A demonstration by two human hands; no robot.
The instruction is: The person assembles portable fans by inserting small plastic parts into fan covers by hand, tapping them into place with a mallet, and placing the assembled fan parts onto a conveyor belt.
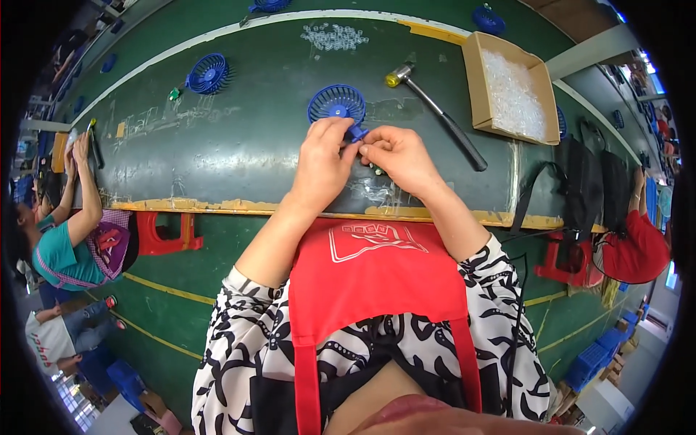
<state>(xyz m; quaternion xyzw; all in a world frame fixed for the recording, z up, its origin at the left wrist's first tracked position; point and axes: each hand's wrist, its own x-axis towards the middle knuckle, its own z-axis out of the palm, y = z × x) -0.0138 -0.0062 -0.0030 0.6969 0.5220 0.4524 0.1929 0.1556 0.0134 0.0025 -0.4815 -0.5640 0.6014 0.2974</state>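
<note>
One round, slatted blue fan (pixel 337 106).

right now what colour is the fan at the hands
The fan is blue, seen best in the head view.

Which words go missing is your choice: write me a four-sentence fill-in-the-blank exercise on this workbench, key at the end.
1. The round fan housing at the fingertips of the left hand and right hand is coloured ____.
2. The hammer lies to the ____ of that housing.
3. The open box full of clear pieces is made of ____.
4. The person's apron is coloured ____.

Missing words: blue; right; cardboard; red.
</note>
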